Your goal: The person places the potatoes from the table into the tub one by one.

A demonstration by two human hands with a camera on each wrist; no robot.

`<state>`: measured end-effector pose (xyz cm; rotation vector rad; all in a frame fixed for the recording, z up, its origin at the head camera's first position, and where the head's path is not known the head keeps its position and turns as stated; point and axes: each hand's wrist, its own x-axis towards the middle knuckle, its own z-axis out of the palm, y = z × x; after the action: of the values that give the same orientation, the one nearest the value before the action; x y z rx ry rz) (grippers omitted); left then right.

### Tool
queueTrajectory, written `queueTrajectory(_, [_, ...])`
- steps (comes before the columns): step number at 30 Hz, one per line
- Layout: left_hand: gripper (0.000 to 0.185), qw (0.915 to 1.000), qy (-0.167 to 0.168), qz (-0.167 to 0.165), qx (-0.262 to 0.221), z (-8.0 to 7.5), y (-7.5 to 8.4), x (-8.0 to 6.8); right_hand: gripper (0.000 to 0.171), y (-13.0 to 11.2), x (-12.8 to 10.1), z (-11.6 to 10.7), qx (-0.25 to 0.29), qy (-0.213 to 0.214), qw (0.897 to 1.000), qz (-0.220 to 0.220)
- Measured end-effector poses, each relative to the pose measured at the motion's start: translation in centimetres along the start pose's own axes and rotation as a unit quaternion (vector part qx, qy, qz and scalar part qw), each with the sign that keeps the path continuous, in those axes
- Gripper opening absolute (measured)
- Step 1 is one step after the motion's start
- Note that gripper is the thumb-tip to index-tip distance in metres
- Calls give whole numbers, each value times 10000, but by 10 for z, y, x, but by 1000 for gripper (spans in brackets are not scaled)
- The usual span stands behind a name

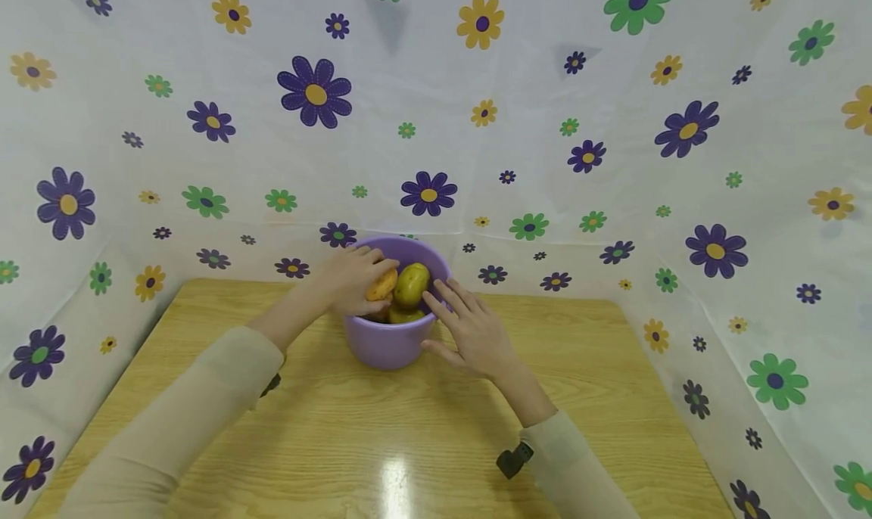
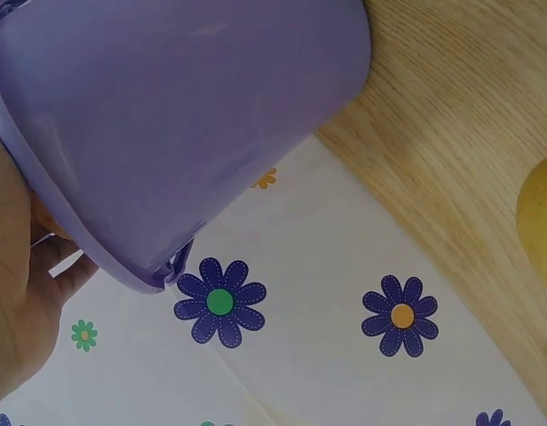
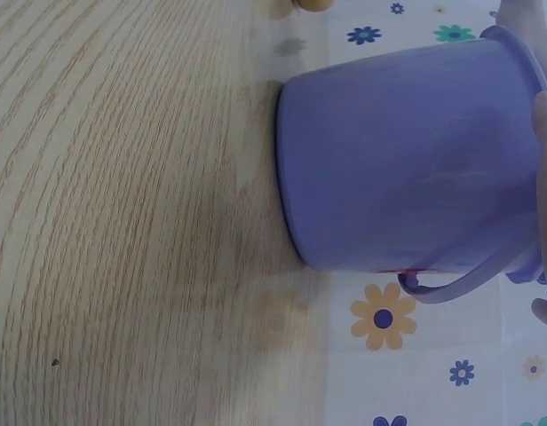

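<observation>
A purple plastic bucket (image 1: 388,345) stands on the wooden table (image 1: 341,436) near its far edge, with several potatoes inside. My left hand (image 1: 350,281) reaches over the rim from the left and its fingers curl round an orange-yellow potato (image 1: 383,285). Beside that one, a greenish-yellow potato (image 1: 412,284) sticks up above the rim. My right hand (image 1: 470,330) lies with straight fingers against the bucket's right side and rim. The left wrist view shows the bucket wall (image 2: 185,115) and my palm (image 2: 16,302). The right wrist view shows the bucket (image 3: 407,151) and its handle (image 3: 460,282).
White sheets printed with flowers (image 1: 436,125) close in the table at the back and both sides. The wooden top (image 3: 122,222) spreads out in front of the bucket. A yellow rounded thing (image 2: 542,222) shows at the right edge of the left wrist view.
</observation>
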<state>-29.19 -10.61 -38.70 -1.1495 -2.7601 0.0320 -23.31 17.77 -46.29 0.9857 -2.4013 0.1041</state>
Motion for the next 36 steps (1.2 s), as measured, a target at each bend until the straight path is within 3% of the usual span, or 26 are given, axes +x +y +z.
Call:
queueTrajectory(8, [68,10000,-51,-36,33,1,-2,0,87,0,0,-1,87,6,10000,-2])
queueTrajectory(17, [68,9997,230,-5,48,0,-12,-7,86,1,1,-2,141,-12,9999,-22])
queueTrajectory(23, [70,9990,387,27,226,0,-19,-16,87,1,1,-2,144,-10,9999,-29])
queueTrajectory(36, [68,9970,701,201,256,6,-16,-42,86,1,1,-4,76,-33,10000,-41])
